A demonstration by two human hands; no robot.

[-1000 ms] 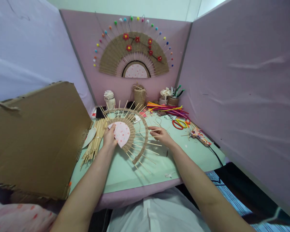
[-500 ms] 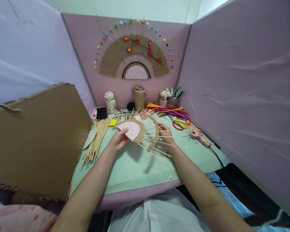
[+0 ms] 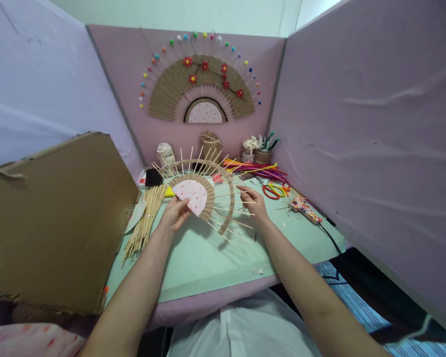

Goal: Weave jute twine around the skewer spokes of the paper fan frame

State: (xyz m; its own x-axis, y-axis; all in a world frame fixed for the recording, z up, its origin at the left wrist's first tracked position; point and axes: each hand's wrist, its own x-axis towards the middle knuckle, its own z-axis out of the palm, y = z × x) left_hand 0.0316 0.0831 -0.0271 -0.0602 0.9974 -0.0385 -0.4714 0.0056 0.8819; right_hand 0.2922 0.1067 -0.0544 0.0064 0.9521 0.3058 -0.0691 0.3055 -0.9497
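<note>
A half-round fan frame [image 3: 209,198] of thin wooden sticks is held tilted above the table. Its centre is a white half-disc with pink dots [image 3: 191,195], bordered by burlap; a narrow burlap band [image 3: 230,196] arcs across the spreading sticks. My left hand [image 3: 175,213] grips the half-disc's lower edge, thumb on top and fingers underneath. At the right side, my right hand [image 3: 253,203] is closed by the stick ends, its fingertips pinching around one of them.
A bundle of sticks [image 3: 148,218] and a cardboard sheet [image 3: 55,218] are on the left. Right of the fan lie scissors [image 3: 271,191], coloured pipe cleaners [image 3: 260,170] and a glue gun [image 3: 305,209]. Jars line the back, below a finished fan [image 3: 163,99] on the pink panel.
The fan frame has been tipped up to face me more and shifted slightly left. My right hand has slid outward from the burlap band to the stick ends.
</note>
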